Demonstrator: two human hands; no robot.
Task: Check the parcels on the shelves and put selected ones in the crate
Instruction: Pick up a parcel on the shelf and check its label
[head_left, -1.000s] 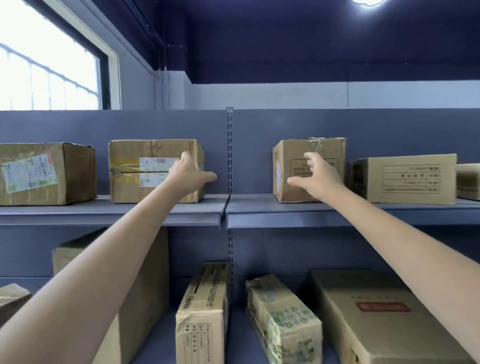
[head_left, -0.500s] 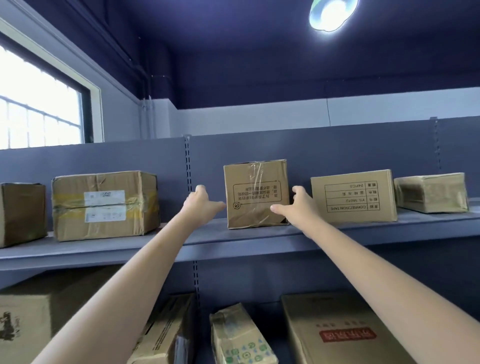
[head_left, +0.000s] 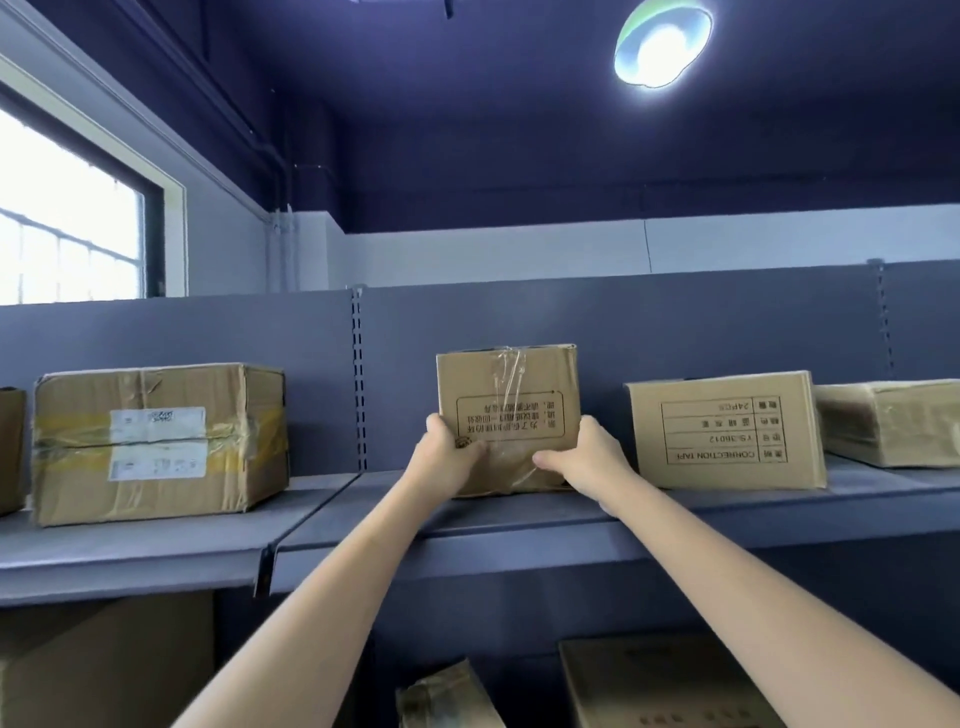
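A small taped cardboard parcel (head_left: 509, 395) with upside-down print stands on the upper grey shelf (head_left: 519, 525), in the middle of the view. My left hand (head_left: 441, 460) grips its lower left edge, thumb across the front. My right hand (head_left: 589, 462) grips its lower right edge the same way. Both arms reach up from below. The crate is not in view.
A large parcel with yellow tape and a white label (head_left: 156, 441) sits on the shelf to the left. A box marked CONNECTION TAPE (head_left: 727, 431) and another parcel (head_left: 893, 421) stand to the right. More boxes (head_left: 665, 686) lie on the lower shelf.
Both hands have closed in from either side and taken hold of the small parcel. The view has tilted up and moved closer to the shelf.
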